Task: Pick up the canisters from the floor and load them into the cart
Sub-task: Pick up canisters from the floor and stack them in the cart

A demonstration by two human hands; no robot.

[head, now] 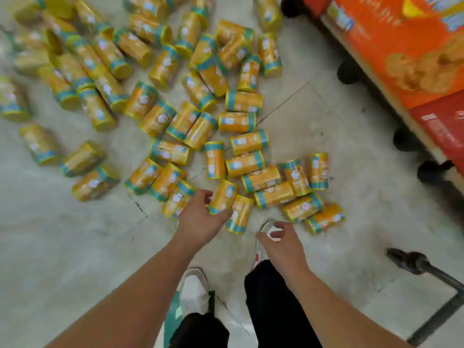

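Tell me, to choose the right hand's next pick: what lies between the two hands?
Head view: a loose canister lies on the floor between the right hand and the left hand, which grips the neighbouring canister.

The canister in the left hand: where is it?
Head view, just below centre: the canister is at the near edge of the pile, gripped by the left hand, up-left of the right hand.

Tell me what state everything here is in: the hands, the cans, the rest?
Left hand: fingers curled round one canister at the pile's near edge.
Right hand: loosely curled, holding nothing.
Other canisters: mostly lying on their sides, scattered over the floor.
Orange boxes: stacked on a wheeled base.
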